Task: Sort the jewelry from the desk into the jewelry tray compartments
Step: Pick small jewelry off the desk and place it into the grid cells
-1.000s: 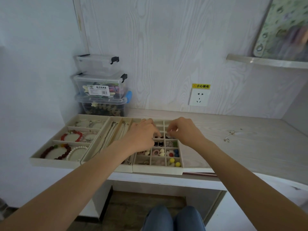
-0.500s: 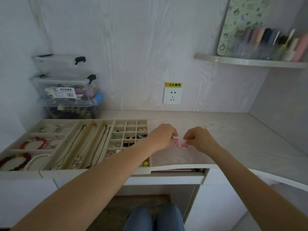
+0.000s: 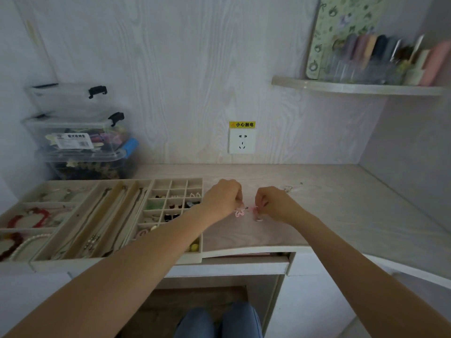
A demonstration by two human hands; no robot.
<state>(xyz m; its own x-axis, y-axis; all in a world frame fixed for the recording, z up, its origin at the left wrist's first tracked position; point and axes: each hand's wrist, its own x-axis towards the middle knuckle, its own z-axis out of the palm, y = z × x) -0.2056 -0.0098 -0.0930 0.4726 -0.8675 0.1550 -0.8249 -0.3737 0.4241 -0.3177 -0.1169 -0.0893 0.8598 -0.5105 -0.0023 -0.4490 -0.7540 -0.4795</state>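
1. The left hand (image 3: 225,198) hovers over the counter (image 3: 341,215) just right of the jewelry tray (image 3: 156,258), knuckles up, its fingers curled down and pinching a small pink flower-shaped earring (image 3: 240,212) that hangs at the fingertips.
2. The right hand (image 3: 274,202) sits just beside it to the right, fingers likewise curled in a tight pinch on a second pink earring (image 3: 256,211); the piece dangles below the fingertips, close to the counter surface.
3. The two hands are near one another but apart, with the two pink pieces between them; whether the pieces touch the counter cannot be told.
4. The tray lies at the left of the counter, in three sections: a left section holding bead bracelets (image 3: 29,217), a middle one with long necklaces (image 3: 97,228) in slim channels, and a right grid of small square compartments (image 3: 175,201) with little earrings and studs in several cells.
5. Further right on the counter, well apart from the hands, lies a small loose piece of jewelry (image 3: 289,189); it is too small to tell what.
6. Stacked clear storage boxes (image 3: 80,142) stand at the far left against the wall, behind the tray.
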